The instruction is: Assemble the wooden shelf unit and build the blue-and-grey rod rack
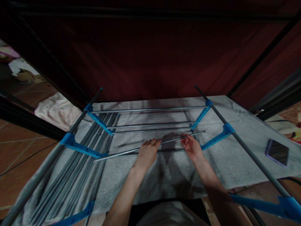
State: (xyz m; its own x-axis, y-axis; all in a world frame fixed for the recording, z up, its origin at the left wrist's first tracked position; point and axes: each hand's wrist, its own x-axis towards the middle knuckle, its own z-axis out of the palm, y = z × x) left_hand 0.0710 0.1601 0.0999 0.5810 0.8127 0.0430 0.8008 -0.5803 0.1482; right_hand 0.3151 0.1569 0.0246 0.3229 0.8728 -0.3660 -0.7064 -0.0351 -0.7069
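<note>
A loose grey metal tube (124,153) lies slanted across the middle of a rack frame, its right end higher in the view. My left hand (147,152) is closed around the tube near its middle. My right hand (190,145) holds it with bent fingers close to its right end. The frame has long side poles (254,158) with blue plastic brackets (217,138) on them. Beyond my hands, crossbars (150,110) join the left and right brackets. Another crossbar runs just below the held tube, partly hidden by my left hand.
Several loose tubes (77,169) lie side by side at the left on a grey cloth (174,185). A phone (277,152) rests on the cloth at the right. A dark red panel (150,59) stands behind, and a striped cloth (58,110) lies at the left.
</note>
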